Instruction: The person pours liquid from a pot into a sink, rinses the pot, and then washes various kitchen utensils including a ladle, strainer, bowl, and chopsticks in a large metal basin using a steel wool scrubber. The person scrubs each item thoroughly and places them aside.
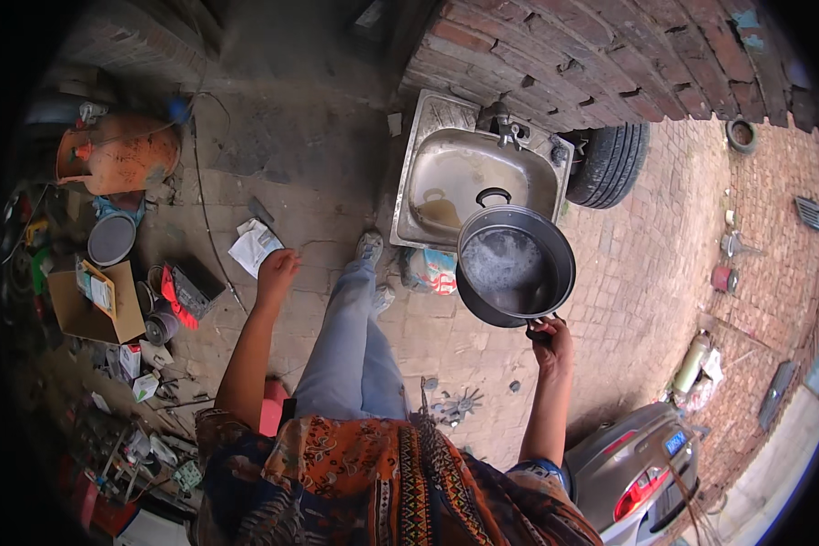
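Right hand point(553, 343): fingers clamped on round dark-grey metal pot point(514, 268)
Left hand point(280, 263): fingers half-open, seemingly empty
Sink step: pot held by rectangular steel sink point(473, 168)
Pot's next move: likely needs level support

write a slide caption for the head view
A right hand holds a dark pot by one handle near a metal sink.

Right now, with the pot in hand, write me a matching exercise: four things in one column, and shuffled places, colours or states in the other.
Things
1. Dark pot
2. Sink
3. Large tyre
4. Gas cylinder

Places, colours or states
A. Orange, at the far left
B. Metal, with a tap at its back
C. Held by the right hand
D. Treaded, just right of the sink

Pairs: 1-C; 2-B; 3-D; 4-A
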The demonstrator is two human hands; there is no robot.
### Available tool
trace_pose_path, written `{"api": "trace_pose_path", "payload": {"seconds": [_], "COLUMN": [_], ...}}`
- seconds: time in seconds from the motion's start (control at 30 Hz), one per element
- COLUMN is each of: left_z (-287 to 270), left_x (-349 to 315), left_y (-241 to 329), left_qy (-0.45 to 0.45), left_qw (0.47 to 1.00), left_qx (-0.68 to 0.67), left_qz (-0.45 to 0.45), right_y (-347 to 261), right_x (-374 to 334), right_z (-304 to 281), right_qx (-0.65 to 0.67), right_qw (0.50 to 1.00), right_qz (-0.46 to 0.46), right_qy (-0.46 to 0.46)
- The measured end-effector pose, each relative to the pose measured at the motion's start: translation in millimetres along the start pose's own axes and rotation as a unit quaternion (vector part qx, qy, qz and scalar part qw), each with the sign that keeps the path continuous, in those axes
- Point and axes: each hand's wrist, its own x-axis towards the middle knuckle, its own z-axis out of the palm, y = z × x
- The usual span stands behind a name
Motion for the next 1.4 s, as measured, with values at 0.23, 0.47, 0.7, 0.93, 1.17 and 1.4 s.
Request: {"api": "trace_pose_path", "payload": {"seconds": [0.23, 0.47, 0.7, 0.93, 1.17, 1.4], "left_z": [-118, -132, -118, -174, -205, -216], "left_x": [-75, 21, 169, 322, 447, 545], "left_y": [2, 116, 374, 596, 768, 949], "left_qy": [0.073, 0.003, -0.115, -0.101, -0.042, -0.032], "left_qw": [0.988, 0.990, 0.986, 0.957, 0.944, 0.965], "left_qx": [-0.070, -0.135, -0.111, -0.253, -0.310, -0.076], "left_qz": [-0.120, -0.042, 0.044, 0.097, 0.103, 0.251], "right_y": [46, 114, 154, 159, 113, -5], "right_x": [-76, -112, -110, -82, 1, 10], "right_z": [28, 173, 383, 654, 856, 1083], "right_qx": [-0.024, 0.042, -0.015, -0.101, -0.191, -0.234], "right_qw": [0.999, 0.992, 0.971, 0.958, 0.939, 0.935], "right_qz": [0.003, 0.104, 0.162, 0.087, -0.014, -0.046], "right_qy": [0.021, -0.056, -0.173, -0.255, -0.284, -0.263]}}
